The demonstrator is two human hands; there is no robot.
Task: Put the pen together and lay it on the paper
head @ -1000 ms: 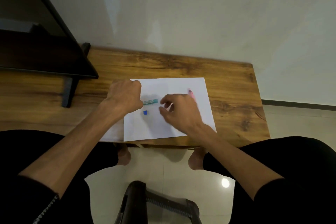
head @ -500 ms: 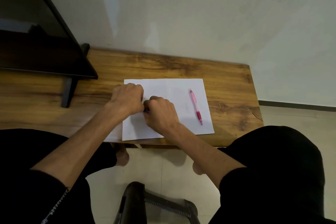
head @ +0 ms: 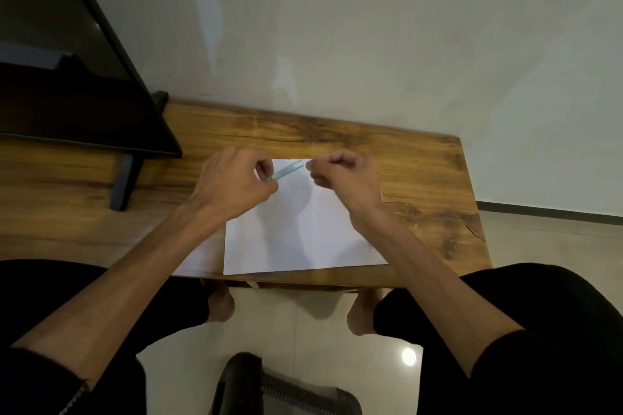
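The teal pen (head: 286,170) has been lifted off the paper (head: 303,239); it is now pinched between the left hand (head: 232,184) and right hand (head: 347,180), so the cap seems fitted.

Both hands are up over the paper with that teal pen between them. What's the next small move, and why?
Probably draw the hands a little further apart along the pen's line. The left hand pinches one end of the teal pen, the right hand grips the other, both raised above the white paper; the blur hides any joint.

A slim teal pen (head: 286,169), blurred, is lifted above the white sheet of paper (head: 303,232), tilted with its right end farther away, each end pinched in curled fingers (head: 261,168).
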